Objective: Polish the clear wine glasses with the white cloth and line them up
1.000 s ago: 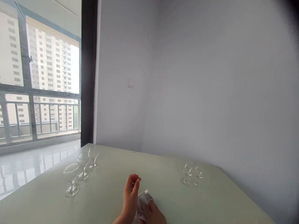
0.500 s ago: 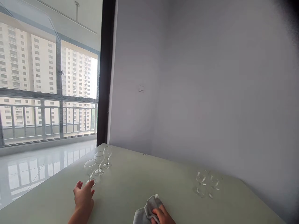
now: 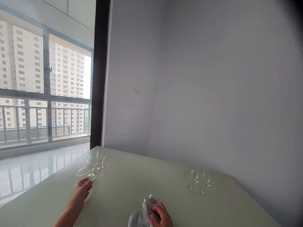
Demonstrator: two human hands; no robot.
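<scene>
Remotely I see a pale green table [image 3: 163, 179]. Grey walls [image 3: 201, 88] rise behind it, one bearing a switch [image 3: 137, 89]. Left of the table, a bright window [image 3: 47, 78] reflects in the floor [image 3: 50, 162]; a dark post [image 3: 99, 69] stands by the table's far left corner.

Left hand [image 3: 79, 194], a second ago beside the cloth [image 3: 140, 217], now around the nearest stemmed glass [image 3: 84, 172].
</scene>
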